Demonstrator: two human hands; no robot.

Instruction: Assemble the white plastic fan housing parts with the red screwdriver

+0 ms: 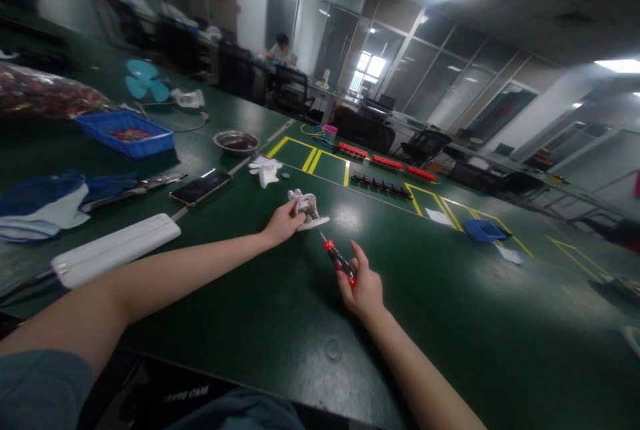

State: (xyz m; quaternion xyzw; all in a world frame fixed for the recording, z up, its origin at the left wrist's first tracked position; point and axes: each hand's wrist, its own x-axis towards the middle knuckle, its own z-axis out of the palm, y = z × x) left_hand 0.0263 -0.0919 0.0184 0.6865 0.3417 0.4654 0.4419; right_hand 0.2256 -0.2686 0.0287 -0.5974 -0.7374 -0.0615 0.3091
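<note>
My left hand (284, 221) is closed around a white plastic part (311, 209) with a curved, hollow shape, held just over the green table. What kind of part it is, I cannot make out. In my right hand (364, 283) is a screwdriver (340, 262) with a red and black handle, its thin shaft pointing up and left at the white part. Whether the tip touches the part is too small to tell. Behind my left hand lies another white plastic piece (267, 173), with a small round disc (286, 175) beside it.
Left on the green table (240, 323) lie a white power strip (117, 250), a phone (201, 187), gloves (47, 207) and a metal tool (135, 190). Farther back are a metal bowl (237, 142), a blue tray (125, 135) and a fan (147, 80). Red strips (387, 161) and a black rack (380, 185) lie ahead.
</note>
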